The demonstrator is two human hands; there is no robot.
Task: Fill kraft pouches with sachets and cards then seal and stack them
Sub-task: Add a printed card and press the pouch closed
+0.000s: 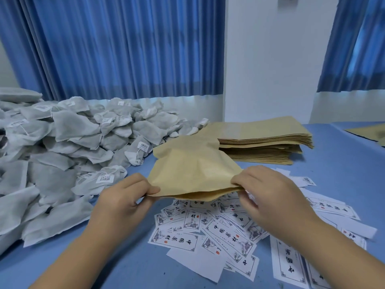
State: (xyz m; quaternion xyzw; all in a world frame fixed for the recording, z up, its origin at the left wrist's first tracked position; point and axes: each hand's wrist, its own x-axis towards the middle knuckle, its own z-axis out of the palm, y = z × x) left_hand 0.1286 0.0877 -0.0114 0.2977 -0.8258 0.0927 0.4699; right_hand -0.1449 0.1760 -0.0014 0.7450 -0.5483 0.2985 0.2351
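A bulging kraft pouch hangs just above the blue table, its mouth turned toward me. My left hand pinches the left corner of the mouth. My right hand pinches the right corner, thumb on top. The mouth edge between them looks slightly parted; I cannot see what is inside. White printed cards lie scattered on the table under and in front of the pouch. A big heap of grey-white sachets with paper tags fills the left side.
A stack of flat empty kraft pouches sits behind the held pouch at centre right. More kraft pouches lie at the far right edge. Blue curtains and a white wall stand behind the blue table.
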